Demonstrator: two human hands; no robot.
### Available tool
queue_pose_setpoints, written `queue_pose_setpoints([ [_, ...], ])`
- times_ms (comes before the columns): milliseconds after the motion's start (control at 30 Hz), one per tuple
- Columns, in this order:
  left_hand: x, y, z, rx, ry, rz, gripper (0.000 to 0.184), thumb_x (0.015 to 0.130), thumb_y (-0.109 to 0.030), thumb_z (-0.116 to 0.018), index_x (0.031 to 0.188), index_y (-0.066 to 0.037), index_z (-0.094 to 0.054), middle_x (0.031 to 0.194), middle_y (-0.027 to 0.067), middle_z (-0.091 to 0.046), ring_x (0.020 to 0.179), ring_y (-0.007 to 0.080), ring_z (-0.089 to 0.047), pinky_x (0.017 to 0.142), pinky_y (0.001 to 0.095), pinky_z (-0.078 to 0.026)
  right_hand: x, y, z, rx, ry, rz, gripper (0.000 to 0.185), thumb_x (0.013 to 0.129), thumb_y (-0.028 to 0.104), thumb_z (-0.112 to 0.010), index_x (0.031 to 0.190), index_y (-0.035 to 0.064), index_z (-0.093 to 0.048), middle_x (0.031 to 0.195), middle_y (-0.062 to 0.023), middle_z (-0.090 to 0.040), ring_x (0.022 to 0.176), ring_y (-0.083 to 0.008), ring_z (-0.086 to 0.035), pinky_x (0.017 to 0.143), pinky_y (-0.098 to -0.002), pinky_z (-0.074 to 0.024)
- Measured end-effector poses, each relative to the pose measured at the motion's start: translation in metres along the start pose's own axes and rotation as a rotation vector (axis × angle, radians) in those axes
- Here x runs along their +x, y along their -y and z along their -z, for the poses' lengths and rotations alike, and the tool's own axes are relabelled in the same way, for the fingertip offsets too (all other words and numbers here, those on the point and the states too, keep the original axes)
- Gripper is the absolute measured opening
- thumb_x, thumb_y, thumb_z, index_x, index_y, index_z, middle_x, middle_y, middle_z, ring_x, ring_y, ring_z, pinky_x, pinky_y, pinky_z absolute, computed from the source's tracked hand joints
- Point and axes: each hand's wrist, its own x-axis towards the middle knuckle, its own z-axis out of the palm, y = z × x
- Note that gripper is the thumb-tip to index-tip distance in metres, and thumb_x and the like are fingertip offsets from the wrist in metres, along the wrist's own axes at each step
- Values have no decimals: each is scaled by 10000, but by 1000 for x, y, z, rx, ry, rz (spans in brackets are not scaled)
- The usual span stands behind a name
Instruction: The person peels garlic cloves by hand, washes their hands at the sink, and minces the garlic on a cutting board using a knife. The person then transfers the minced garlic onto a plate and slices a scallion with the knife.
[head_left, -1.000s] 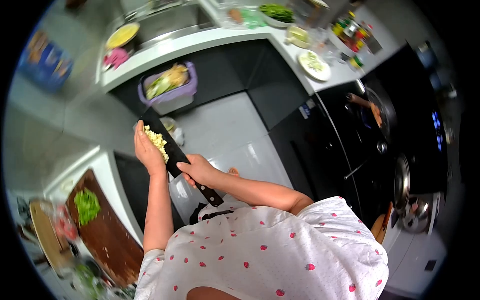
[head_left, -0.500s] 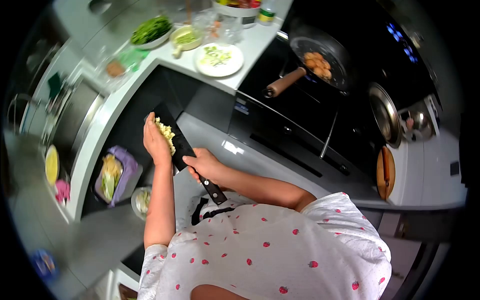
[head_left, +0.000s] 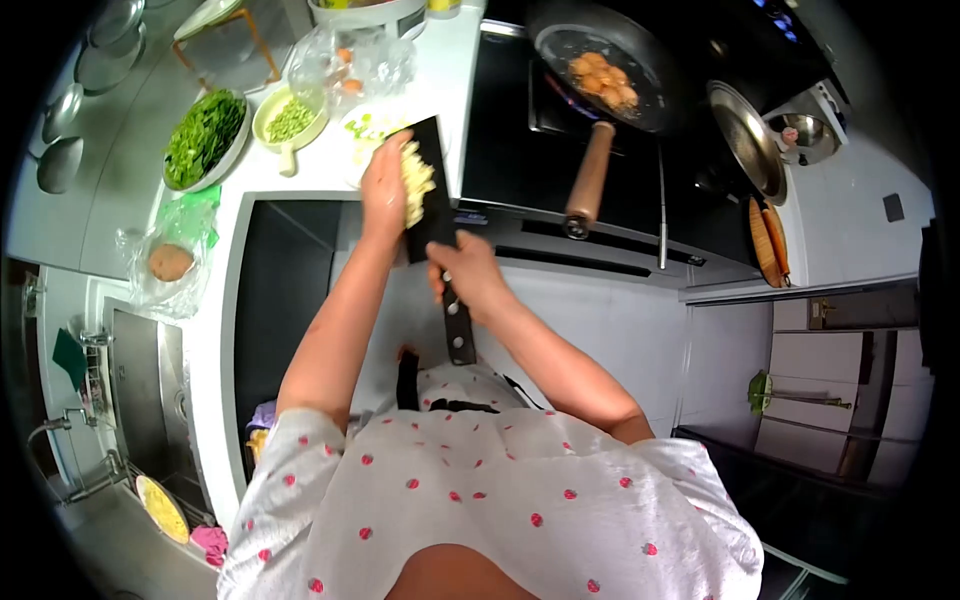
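My right hand (head_left: 468, 272) is wrapped round a dark cleaver (head_left: 432, 170) where its handle meets the broad blade. The blade lies flat and carries a heap of pale yellow chopped pieces (head_left: 416, 188), perhaps garlic. My left hand (head_left: 384, 190) lies along the blade's left edge, fingers stretched out, touching the side of the heap. Under the blade's far end, a white plate (head_left: 352, 170) with green and white chopped pieces is partly hidden by my left hand and the cleaver.
To the right, a frying pan (head_left: 650, 75) with browned round pieces (head_left: 604, 80) stands on the black stove, its wooden handle (head_left: 592, 175) towards me. Left of the plate are a small bowl of chopped greens (head_left: 290, 120), a dish of leafy greens (head_left: 205, 140) and a bagged round item (head_left: 170, 262).
Both hands have carried the cleaver and its heap forward and to the right, from over the floor to the plate at the counter. My view has turned too.
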Motion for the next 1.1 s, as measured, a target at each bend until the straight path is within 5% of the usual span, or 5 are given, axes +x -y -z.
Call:
queue_pose_setpoints([
  [233,66,19,-24,-146,185,133,437,943,-356,-405,1113,2,-590,1158,132,-565,1105,222,-492,964,304,-343,43,33,-6,-24,-153,61,99,842,90,-514,785,13,-490,605,-46,-520,472,-125,-497,419,-277,-420],
  [367,78,37,-23,156,222,-206,432,887,-357,-512,1137,-9,-567,1242,188,-477,1179,296,-435,986,358,-333,64,39,-7,-27,-149,68,57,804,58,-492,777,7,-494,595,-48,-511,466,-126,-495,419,-278,-417],
  [500,80,50,-25,402,165,-433,468,778,-327,-656,1114,-16,-558,1162,195,-510,1107,343,-470,955,397,-362,75,41,-14,-90,-207,42,57,799,47,-478,770,2,-497,590,-51,-508,461,-124,-494,416,-278,-414],
  [633,91,67,-24,308,157,-422,191,823,-137,-572,967,-16,-537,1054,158,-549,1018,331,-509,888,390,-403,88,35,-22,-117,-283,46,55,796,37,-468,770,-3,-495,581,-45,-501,452,-118,-487,416,-277,-414],
  [1100,103,83,6,336,124,-301,178,839,-149,-565,831,14,-636,1058,153,-595,933,278,-566,825,344,-436,60,53,-35,-175,-465,111,59,845,62,-483,799,28,-493,589,-27,-499,456,-104,-472,426,-254,-402],
])
